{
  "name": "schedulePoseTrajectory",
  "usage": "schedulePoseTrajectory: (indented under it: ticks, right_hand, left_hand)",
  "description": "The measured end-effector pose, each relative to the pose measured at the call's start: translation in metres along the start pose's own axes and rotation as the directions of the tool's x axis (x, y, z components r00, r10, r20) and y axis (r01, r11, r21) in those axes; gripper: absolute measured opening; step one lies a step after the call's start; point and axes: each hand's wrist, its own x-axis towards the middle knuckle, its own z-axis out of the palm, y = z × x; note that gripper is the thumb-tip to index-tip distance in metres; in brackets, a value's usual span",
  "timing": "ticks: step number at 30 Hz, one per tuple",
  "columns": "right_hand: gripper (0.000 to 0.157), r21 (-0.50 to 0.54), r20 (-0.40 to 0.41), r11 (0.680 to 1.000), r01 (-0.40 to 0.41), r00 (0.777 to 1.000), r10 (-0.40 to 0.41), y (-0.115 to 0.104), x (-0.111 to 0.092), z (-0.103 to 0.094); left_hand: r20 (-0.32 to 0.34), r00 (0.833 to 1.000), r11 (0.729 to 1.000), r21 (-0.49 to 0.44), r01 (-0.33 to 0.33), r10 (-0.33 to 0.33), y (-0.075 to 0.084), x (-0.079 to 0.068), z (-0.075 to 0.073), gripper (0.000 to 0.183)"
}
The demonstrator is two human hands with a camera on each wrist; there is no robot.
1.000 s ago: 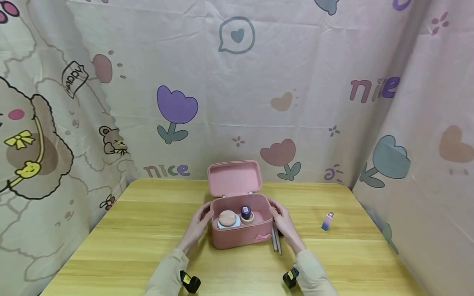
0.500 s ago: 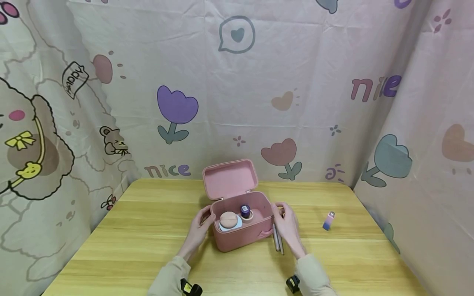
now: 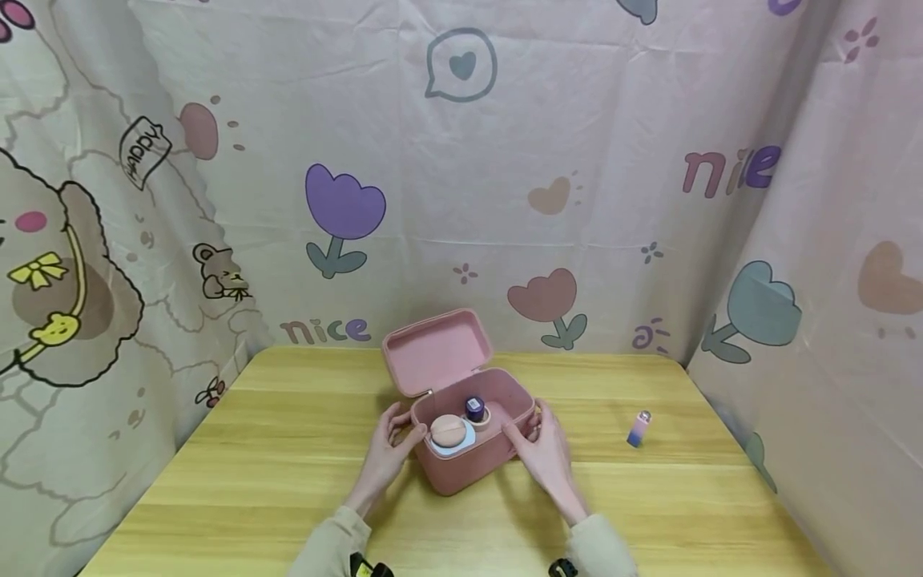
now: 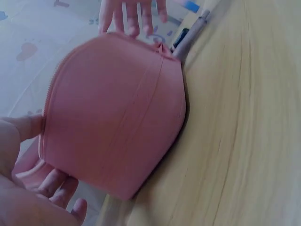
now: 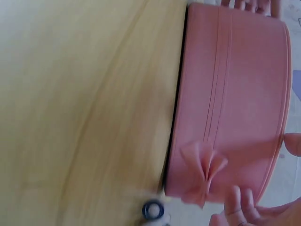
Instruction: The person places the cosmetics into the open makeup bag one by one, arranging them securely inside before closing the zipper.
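Observation:
A pink makeup case [image 3: 465, 466] stands on the table at an angle, its lid [image 3: 437, 353] raised toward the back. Inside lie a beige powder puff [image 3: 448, 431] on a white piece and a small dark purple container [image 3: 474, 409] on a round beige one. My left hand [image 3: 382, 457] holds the left end, thumb at the rim and fingers round the corner. At the right end my right hand [image 3: 546, 457] grips the case, thumb over the rim, fingers on the side by the pink bow [image 5: 204, 169].
Slim silvery sticks [image 4: 190, 37] lie on the table beside the right end of the case, hidden by the right hand in the head view. A small pink-to-blue tube [image 3: 638, 429] is farther right. Printed curtains [image 3: 433, 200] surround the wooden table [image 3: 252, 465].
The case has turned, its right end swinging away from me and its lid shifting left. My right hand has moved its thumb inward over the front rim; the left hand keeps to its end.

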Motion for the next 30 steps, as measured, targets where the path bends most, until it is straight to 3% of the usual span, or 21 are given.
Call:
schedulePoseTrajectory:
  ticks: [3,7,17,23,27,30]
  right_hand:
    - [0.086,-0.011,0.019,1.0,-0.012,1.0,0.012,-0.003,-0.003,0.004]
    - [0.089,-0.014,0.015,1.0,-0.014,1.0,0.015,-0.006,-0.006,0.008]
    - [0.086,0.05,0.037,0.998,-0.031,0.999,0.029,-0.007,-0.006,0.012]
    - [0.082,0.065,0.039,0.997,-0.032,0.999,0.029,-0.007,-0.005,0.011]
    - [0.08,0.077,0.032,0.997,-0.018,0.999,0.015,-0.005,-0.005,0.011]
    - [0.081,0.087,0.033,0.996,-0.004,0.999,0.001,-0.004,-0.005,0.012]
  left_hand:
    - [-0.027,0.999,1.0,0.004,0.028,-0.028,0.003,-0.004,0.003,0.084]
    - [-0.07,0.996,0.998,0.013,0.056,-0.055,0.004,-0.007,0.008,0.092]
    - [-0.16,0.987,0.989,0.145,0.042,-0.018,0.007,-0.014,0.014,0.104]
    - [-0.205,0.978,0.946,0.323,0.028,0.041,0.016,-0.006,-0.002,0.103]
    - [-0.186,0.98,0.925,0.38,0.011,0.065,0.023,0.005,-0.017,0.098]
    - [-0.164,0.979,0.908,0.416,-0.044,0.122,0.026,0.014,-0.029,0.091]
